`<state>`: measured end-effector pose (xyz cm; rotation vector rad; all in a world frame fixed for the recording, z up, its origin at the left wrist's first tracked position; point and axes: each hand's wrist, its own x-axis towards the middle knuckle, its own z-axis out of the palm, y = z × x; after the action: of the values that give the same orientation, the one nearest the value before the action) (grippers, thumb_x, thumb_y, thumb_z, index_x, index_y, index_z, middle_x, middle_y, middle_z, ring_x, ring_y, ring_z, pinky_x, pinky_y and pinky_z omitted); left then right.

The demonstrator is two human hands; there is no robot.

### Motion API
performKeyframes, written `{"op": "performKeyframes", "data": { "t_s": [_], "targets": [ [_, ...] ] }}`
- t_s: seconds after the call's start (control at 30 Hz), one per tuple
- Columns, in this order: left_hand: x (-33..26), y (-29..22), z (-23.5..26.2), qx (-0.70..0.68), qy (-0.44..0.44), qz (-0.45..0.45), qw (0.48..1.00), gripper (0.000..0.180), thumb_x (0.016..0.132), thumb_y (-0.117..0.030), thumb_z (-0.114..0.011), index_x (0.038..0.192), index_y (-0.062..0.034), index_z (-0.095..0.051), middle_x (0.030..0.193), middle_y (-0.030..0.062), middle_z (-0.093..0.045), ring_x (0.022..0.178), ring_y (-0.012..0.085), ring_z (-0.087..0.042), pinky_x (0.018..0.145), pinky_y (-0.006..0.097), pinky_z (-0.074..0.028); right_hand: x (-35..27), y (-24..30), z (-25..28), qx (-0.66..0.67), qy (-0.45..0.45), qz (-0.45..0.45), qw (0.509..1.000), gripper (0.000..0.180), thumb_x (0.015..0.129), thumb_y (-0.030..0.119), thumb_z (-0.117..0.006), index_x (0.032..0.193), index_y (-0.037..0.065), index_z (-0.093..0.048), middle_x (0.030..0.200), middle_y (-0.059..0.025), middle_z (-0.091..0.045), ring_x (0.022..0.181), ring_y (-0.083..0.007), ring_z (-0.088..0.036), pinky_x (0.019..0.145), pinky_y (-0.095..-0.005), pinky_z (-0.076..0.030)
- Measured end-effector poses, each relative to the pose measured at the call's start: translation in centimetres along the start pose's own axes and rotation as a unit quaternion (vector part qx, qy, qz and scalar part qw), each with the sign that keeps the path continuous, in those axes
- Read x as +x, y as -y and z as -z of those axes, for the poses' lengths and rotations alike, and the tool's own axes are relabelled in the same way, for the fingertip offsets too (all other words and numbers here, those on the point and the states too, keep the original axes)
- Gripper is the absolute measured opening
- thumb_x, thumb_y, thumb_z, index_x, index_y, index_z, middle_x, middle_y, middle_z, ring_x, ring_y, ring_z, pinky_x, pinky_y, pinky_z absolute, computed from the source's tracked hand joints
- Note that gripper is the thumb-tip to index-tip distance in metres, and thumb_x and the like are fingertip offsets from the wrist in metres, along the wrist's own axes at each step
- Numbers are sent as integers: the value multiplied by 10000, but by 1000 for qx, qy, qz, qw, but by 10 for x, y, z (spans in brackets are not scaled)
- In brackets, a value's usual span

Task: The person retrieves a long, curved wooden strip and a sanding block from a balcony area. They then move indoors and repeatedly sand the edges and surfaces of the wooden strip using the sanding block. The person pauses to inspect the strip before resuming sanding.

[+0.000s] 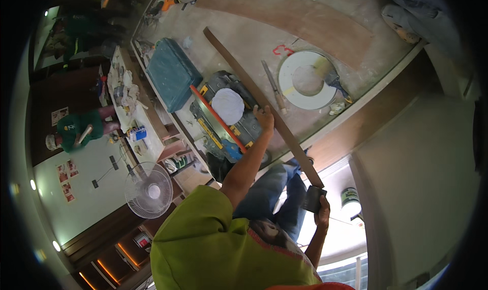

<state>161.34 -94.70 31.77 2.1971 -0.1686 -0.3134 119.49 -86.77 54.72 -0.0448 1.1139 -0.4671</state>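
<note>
A long, narrow brown wooden strip [239, 69] runs slantwise from the worktop out past its near edge. My left hand [264, 118] is closed round the strip near its middle. At the strip's near end, my right hand [322, 213] grips a dark grey block [313, 199], which looks to be touching the wood. Part of the right hand's fingers is hidden behind the block. Beside my left hand lies a black and yellow tool case [207, 130] with a round white pad [227, 106] on it, and a handsaw [216, 114] with an orange edge lies across the case.
A teal case [172, 72], a chisel-like tool [274, 86], a white ring [288, 76] with a paintbrush [334, 81], and a curved brown sheet [290, 15] lie on the worktop. A fan [149, 191] stands left; a person in green [81, 130] is farther off. A bucket [350, 203] stands below right.
</note>
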Motion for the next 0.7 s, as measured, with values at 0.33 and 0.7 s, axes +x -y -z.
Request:
{"op": "performKeyframes", "data": {
  "t_s": [0.33,0.7],
  "targets": [
    [48,-117,62,-434,222,288,824,299,883,-385,-764,1042,-185,-607,907,-6,-663,784,165,-643,771,357,-540,-19,-22,1,12,4,-33,999,538,990,363,-588,1345,-39,-540,1203,-156,-661,1069,-266,-659,961,-417,-527],
    [21,-374,132,-349,291,-141,880,546,963,-337,-682,1396,-97,-452,1094,82,-641,983,202,-611,893,367,-508,-82,5,-3,105,14,140,984,480,984,278,-624,1352,-13,-525,1209,-139,-653,1089,-271,-643,960,-439,-530]
  ]
}}
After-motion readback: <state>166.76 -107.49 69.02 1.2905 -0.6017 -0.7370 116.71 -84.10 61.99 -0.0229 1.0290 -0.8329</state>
